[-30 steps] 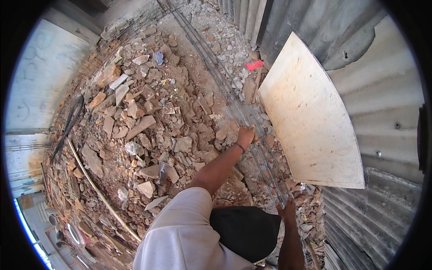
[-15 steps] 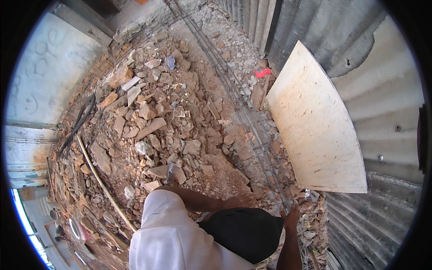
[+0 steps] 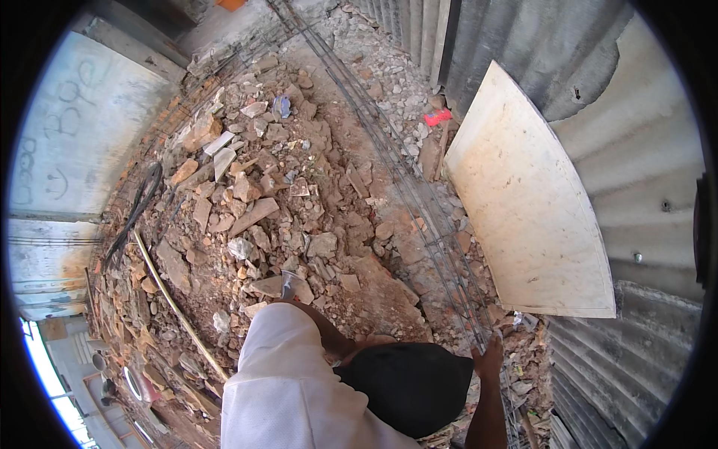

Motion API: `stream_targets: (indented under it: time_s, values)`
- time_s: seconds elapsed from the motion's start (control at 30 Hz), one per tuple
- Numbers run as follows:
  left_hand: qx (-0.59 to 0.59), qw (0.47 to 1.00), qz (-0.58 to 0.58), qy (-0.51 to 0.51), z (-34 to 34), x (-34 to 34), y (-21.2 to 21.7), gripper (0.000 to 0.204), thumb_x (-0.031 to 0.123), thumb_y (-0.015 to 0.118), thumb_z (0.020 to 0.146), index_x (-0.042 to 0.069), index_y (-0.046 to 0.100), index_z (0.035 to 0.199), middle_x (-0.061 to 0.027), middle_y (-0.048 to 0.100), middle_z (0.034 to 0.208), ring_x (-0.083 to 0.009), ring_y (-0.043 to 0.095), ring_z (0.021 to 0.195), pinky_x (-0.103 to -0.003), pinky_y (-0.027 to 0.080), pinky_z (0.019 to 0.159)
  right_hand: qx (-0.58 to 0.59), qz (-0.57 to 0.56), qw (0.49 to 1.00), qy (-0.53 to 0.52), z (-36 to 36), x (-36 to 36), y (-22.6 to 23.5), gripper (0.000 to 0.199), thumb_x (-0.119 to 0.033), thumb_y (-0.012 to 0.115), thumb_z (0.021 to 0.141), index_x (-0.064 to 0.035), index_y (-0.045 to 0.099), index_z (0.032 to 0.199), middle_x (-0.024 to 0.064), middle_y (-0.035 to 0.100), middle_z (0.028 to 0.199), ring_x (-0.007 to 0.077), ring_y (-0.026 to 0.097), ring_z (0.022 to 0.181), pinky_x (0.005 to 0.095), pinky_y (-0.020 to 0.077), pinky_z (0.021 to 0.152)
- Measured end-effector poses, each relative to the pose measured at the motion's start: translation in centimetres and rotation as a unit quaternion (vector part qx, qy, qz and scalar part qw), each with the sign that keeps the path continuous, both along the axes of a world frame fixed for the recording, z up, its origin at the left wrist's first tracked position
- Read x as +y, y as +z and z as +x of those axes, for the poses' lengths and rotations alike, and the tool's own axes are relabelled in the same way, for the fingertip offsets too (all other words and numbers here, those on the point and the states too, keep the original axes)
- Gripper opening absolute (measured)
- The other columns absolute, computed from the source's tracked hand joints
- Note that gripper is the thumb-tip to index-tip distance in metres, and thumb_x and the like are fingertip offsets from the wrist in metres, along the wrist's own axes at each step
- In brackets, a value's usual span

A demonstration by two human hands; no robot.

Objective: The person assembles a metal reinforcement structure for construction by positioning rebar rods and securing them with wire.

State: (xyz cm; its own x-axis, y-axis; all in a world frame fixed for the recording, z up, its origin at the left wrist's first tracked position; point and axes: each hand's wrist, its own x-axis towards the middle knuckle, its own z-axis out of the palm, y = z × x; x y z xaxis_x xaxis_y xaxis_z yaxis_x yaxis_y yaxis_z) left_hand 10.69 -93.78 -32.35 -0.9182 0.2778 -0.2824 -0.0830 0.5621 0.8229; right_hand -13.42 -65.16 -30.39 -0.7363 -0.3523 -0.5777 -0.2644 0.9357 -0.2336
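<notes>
A long cage of thin steel rebar (image 3: 426, 224) with cross ties runs from the far top down to my right side. My right hand (image 3: 490, 357) is at its near part, with the fingers closed around the bars. My left hand (image 3: 374, 340) is low beside my knee in black cloth (image 3: 411, 389), which hides part of it. Its fingers cannot be made out, nor whether they hold anything. My left arm is in a white sleeve (image 3: 280, 337).
A heap of broken brick and rubble (image 3: 254, 202) fills the left and middle. A pale pole (image 3: 176, 303) lies across it, near black cable (image 3: 138, 209). A whitish board (image 3: 535, 202) leans against corrugated sheets (image 3: 636, 165) on the right. A red wrapper (image 3: 437, 117) lies beyond.
My left hand has drawn back from near the rebar cage, leftward to beside my knee. My right hand stays at the cage, slightly farther right in view.
</notes>
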Motion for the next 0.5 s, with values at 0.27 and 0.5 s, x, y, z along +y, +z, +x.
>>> stream_targets:
  time_s: [0.27,0.5]
  values:
    - [-0.033,0.999,0.001,0.017,-0.2,0.5,0.8,0.054,0.033,0.057,0.096,0.001,0.045,0.139,-0.0281,0.056,0.128,-0.0474,0.055,0.119,-0.052,0.047,0.098,-0.027,-0.025,0.999,0.008,-1.6,0.8,0.8,0.088,-0.035,0.077,0.082,0.0058,0.035,0.148,0.0317,0.037,0.150,0.0454,0.035,0.140,0.0493,0.0304,0.116]
    - [-0.054,0.998,-0.008,0.022,0.8,-1.0,1.7,0.053,0.033,0.058,0.096,0.002,0.047,0.138,-0.0277,0.058,0.126,-0.0470,0.056,0.117,-0.052,0.048,0.096,-0.053,-0.015,0.998,0.001,-1.3,0.2,1.2,0.090,-0.034,0.079,0.081,0.0056,0.035,0.149,0.0318,0.037,0.150,0.0447,0.035,0.141,0.0476,0.0303,0.117]
